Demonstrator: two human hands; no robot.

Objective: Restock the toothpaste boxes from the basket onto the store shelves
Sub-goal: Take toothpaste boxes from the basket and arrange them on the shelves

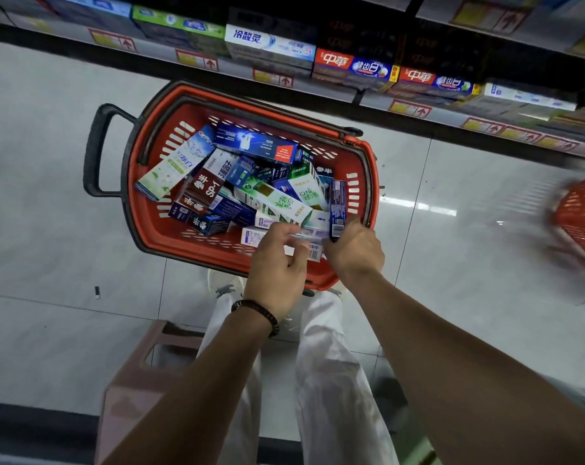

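Over basket (151, 229) | right hand (354, 251) grips dark box (338, 204) | maroon box (201, 191): SP-1

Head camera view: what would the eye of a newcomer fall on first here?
First, the red basket on the pale floor in the middle, heaped with toothpaste boxes lying at all angles. At its near edge, the left hand grips a white box and the right hand grips a dark blue box. Across the top runs a shelf with more boxes in neat rows.
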